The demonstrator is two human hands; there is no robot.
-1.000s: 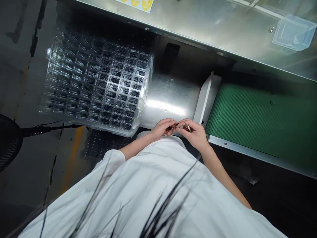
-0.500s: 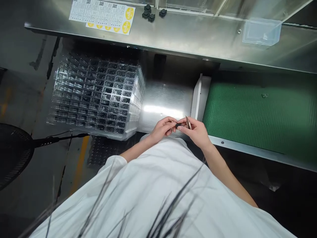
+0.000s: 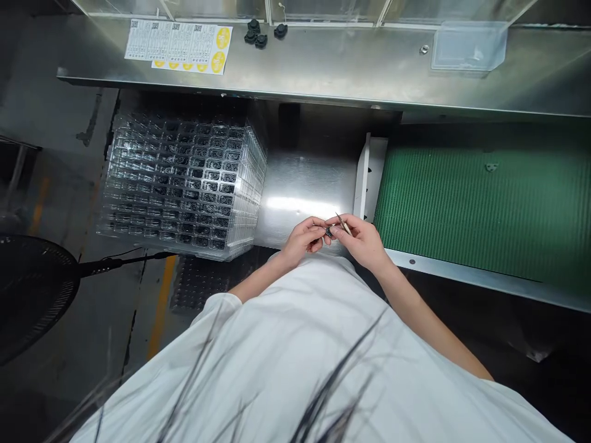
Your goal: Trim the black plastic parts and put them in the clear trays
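Observation:
My left hand is closed, with thumb and fingertips pinching a small black part just in front of my body. On the other side, my right hand also has its fingertips at that part, so both hands meet around it. A slim, pointed metal tool that looks like tweezers lies in the right hand's grip, its tip pointing up and left. The part's details are too small to make out, and fingers cover some of it.
Left of my hands stands a tall stack of clear compartment trays holding black parts. A green conveyor belt lies right, behind a white divider. The steel ledge bears label sheets, black pieces and a clear lid. A fan stands left.
The view has shifted slightly. The pointed tool now tilts further left over the fingers, and the small black part is turned a little between my fingertips. Both hands keep their hold.

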